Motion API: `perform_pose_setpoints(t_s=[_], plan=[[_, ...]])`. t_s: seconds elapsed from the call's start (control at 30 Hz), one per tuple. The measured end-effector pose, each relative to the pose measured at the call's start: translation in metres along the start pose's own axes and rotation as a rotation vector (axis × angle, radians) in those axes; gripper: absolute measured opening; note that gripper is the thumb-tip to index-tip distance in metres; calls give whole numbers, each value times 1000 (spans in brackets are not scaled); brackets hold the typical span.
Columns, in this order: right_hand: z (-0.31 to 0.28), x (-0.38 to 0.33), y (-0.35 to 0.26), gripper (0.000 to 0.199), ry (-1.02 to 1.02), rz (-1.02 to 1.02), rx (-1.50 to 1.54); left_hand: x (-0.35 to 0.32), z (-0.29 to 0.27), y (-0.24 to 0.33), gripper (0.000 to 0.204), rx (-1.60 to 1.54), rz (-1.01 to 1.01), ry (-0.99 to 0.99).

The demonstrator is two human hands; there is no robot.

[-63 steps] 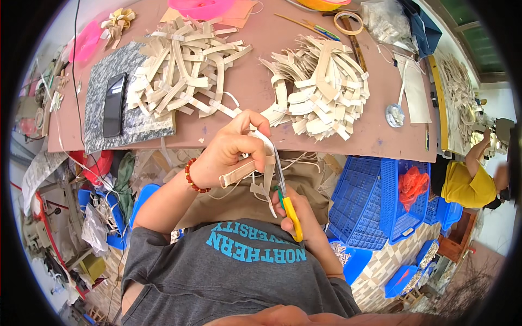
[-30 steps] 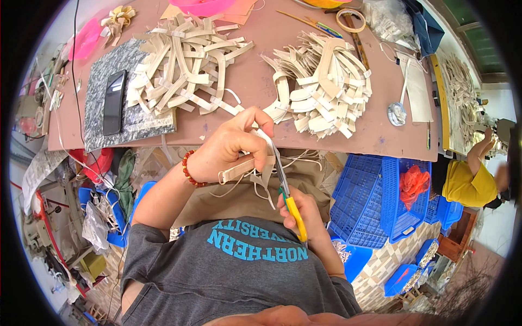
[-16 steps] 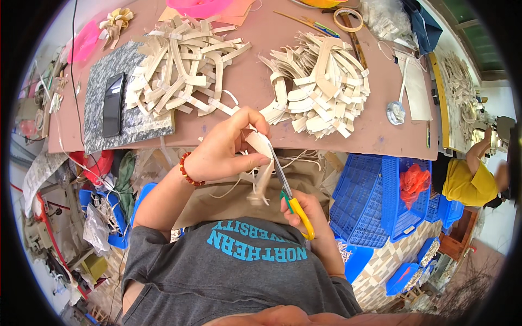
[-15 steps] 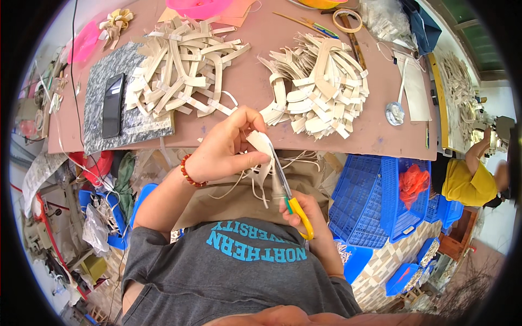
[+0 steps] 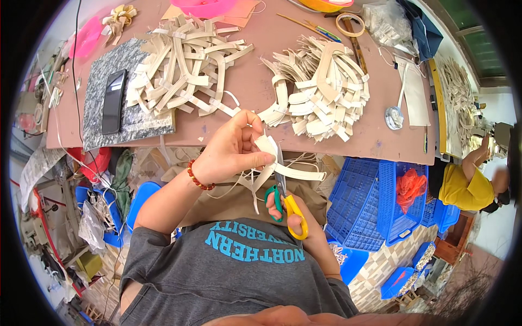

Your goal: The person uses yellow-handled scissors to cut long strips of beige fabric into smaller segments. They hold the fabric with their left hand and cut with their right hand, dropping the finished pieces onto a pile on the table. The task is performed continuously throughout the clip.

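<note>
Pinched in my left hand (image 5: 234,152) is a cream, strap-like piece (image 5: 303,174) with stitched edges. One of its arms points right, and thin offcuts dangle below. My right hand (image 5: 311,218) grips scissors (image 5: 281,182) with one yellow and one green handle. Their handles are spread, and the blades point up beside the piece, close to my left fingertips. Whether the blades touch the material, I cannot tell. On the table beyond lie a loose pile of cream straps (image 5: 179,76) at left and a denser pile of similar straps (image 5: 331,89) at right.
A black phone (image 5: 113,102) rests on a speckled slab (image 5: 147,127) on the table (image 5: 239,49). Farther back are a tape roll (image 5: 349,25) and a pink basin (image 5: 201,6). Blue crates (image 5: 356,204) stand at right below the table. A person in yellow (image 5: 470,185) works far right.
The scissor handles have spread apart, and the green loop now shows. The strap piece has turned, so one arm extends right across the blades. My left hand has barely moved.
</note>
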State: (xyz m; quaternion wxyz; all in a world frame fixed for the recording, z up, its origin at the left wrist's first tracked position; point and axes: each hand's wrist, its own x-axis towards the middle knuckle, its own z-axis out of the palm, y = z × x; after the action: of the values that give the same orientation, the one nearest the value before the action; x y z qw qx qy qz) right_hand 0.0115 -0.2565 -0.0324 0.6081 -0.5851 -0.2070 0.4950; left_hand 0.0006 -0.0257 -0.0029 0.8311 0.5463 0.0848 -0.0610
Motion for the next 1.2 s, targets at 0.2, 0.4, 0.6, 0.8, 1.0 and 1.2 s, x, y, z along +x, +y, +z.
perform_pose_setpoints(t_s=[0.2,0.4,0.6,0.8,1.0,1.2], plan=[[2,1,4,86,28,-5,5,1,-2,-2,40,12,2,-14],[4,-2,-5,84,63,76,59,1,-4,3,41,44,-27,-24],[1,-6,-2,78,51,108,132,2,-7,3,41,-8,-54,-73],[-4,-10,0,68,55,159,109,2,-10,10,39,-7,-86,-124],[-7,-16,6,49,49,151,59,3,-13,14,38,22,-140,-177],[-2,-14,9,47,68,162,77,5,-16,10,39,17,-146,-226]])
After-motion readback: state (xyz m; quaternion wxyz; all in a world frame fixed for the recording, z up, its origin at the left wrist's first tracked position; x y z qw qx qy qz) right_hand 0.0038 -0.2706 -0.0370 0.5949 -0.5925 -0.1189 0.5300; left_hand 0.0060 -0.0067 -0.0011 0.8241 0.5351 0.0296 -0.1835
